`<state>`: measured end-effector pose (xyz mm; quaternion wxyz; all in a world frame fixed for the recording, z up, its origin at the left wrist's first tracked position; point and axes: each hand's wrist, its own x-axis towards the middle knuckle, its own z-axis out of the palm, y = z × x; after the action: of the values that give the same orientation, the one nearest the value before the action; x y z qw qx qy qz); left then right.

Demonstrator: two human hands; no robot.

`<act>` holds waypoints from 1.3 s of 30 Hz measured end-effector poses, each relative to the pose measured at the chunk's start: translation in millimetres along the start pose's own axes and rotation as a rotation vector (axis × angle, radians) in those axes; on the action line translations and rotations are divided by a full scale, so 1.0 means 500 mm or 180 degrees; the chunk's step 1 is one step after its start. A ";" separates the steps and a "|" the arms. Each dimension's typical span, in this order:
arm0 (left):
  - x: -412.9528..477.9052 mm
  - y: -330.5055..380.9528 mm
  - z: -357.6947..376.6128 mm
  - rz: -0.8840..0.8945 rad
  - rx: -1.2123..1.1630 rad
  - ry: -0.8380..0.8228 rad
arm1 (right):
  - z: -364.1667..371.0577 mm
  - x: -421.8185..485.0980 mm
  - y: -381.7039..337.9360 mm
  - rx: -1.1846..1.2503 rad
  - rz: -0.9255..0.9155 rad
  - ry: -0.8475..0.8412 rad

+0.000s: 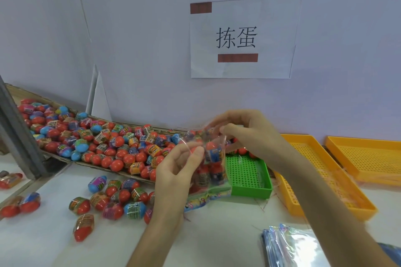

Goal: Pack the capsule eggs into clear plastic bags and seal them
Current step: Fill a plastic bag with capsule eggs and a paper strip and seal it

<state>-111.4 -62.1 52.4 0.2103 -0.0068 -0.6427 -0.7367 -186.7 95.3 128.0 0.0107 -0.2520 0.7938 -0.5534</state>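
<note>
A clear plastic bag (211, 171) with several capsule eggs inside hangs upright in the middle, above the table. My left hand (175, 171) pinches the bag's left upper edge between thumb and fingers. My right hand (245, 132) pinches the bag's top from the right. A long cardboard tray (65, 159) at the left holds a heap of red and blue capsule eggs (104, 136). Several loose eggs (112, 199) lie on the white table in front of it.
A green perforated tray (251, 182) sits behind the bag. Two orange perforated trays (321, 178) (368, 158) stand at the right. A stack of empty bags (288, 245) lies at the bottom right. A paper sign (240, 37) hangs on the wall.
</note>
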 end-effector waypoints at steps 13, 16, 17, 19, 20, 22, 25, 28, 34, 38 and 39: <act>0.003 0.000 -0.005 0.0205 -0.0070 0.0297 | 0.007 -0.003 -0.019 -0.0445 0.0022 0.0386; 0.004 0.002 -0.003 0.0166 -0.0266 0.0523 | 0.002 -0.008 -0.021 -0.0526 0.0051 0.0254; 0.005 0.003 -0.002 0.0125 -0.0344 0.0582 | -0.001 -0.009 -0.021 -0.0507 0.0091 0.0177; 0.005 0.006 -0.003 0.0016 -0.0498 0.0600 | -0.005 -0.012 -0.020 -0.0406 0.0196 0.0054; 0.005 0.007 -0.003 -0.0031 -0.0566 0.0557 | -0.007 -0.013 -0.020 -0.0339 0.0242 0.0023; 0.005 0.009 -0.004 -0.0120 -0.0672 0.0361 | -0.010 -0.014 -0.018 -0.0204 0.0305 0.0018; 0.003 0.009 0.001 -0.0306 -0.0748 0.0089 | -0.015 -0.014 -0.019 0.0007 0.0328 -0.0035; 0.002 0.005 0.002 -0.0360 -0.0792 0.0199 | -0.022 -0.014 -0.018 0.0068 0.0342 -0.0103; 0.003 0.007 0.000 -0.0247 -0.0654 0.0290 | -0.027 -0.010 -0.010 0.0118 0.0549 -0.0163; 0.001 0.002 0.004 -0.0080 -0.0289 0.0572 | -0.014 -0.009 -0.007 -0.0622 0.0400 -0.0053; 0.002 0.000 0.003 -0.0041 -0.0219 0.0662 | -0.011 -0.008 -0.007 -0.0898 0.0281 0.0019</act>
<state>-112.5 -60.8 53.1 0.2708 0.0666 -0.5918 -0.7563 -183.4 100.7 132.2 -0.0028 -0.2142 0.8741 -0.4360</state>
